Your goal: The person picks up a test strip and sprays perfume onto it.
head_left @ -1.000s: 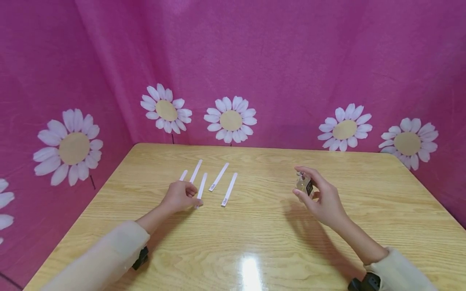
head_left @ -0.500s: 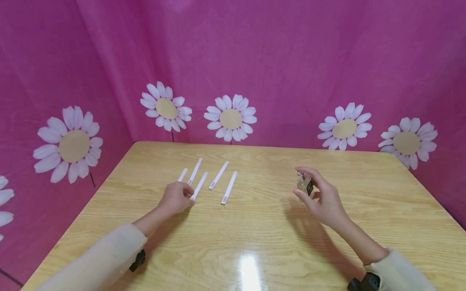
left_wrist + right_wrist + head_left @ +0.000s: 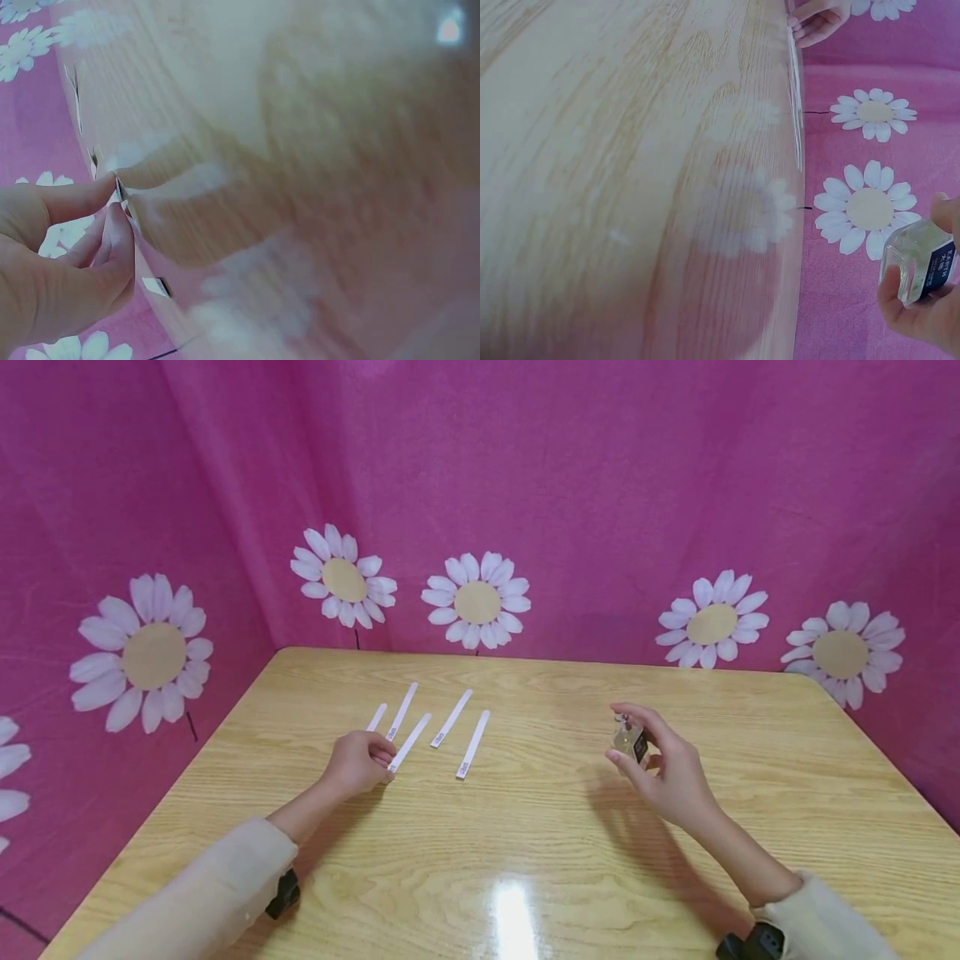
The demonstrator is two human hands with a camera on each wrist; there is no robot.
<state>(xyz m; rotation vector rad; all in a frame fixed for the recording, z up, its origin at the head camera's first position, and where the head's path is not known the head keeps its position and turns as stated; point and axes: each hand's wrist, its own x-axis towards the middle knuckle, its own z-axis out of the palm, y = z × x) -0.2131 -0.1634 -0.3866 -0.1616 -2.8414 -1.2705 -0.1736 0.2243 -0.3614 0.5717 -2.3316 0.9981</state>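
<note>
My left hand (image 3: 357,766) pinches the near end of a white paper strip (image 3: 411,743) between thumb and fingers, low at the tabletop. In the left wrist view, the fingertips of the left hand (image 3: 82,247) close on that strip's end (image 3: 121,193). My right hand (image 3: 678,777) holds a small clear glass bottle (image 3: 628,740) with a dark label above the table, fingers round its side and a finger at its top. The right wrist view shows the bottle (image 3: 919,259) in the right hand (image 3: 930,319), its liquid pale yellow.
Several other white strips lie on the wooden table (image 3: 570,843): two just beyond my left hand (image 3: 402,710) (image 3: 377,717), and two to its right (image 3: 452,718) (image 3: 473,744). A pink curtain with daisies hangs behind the table's far edge.
My left hand has drawn the near end of the strip leftward, so the strip lies more slanted, close beside its neighbours. The right hand and bottle have hardly moved.
</note>
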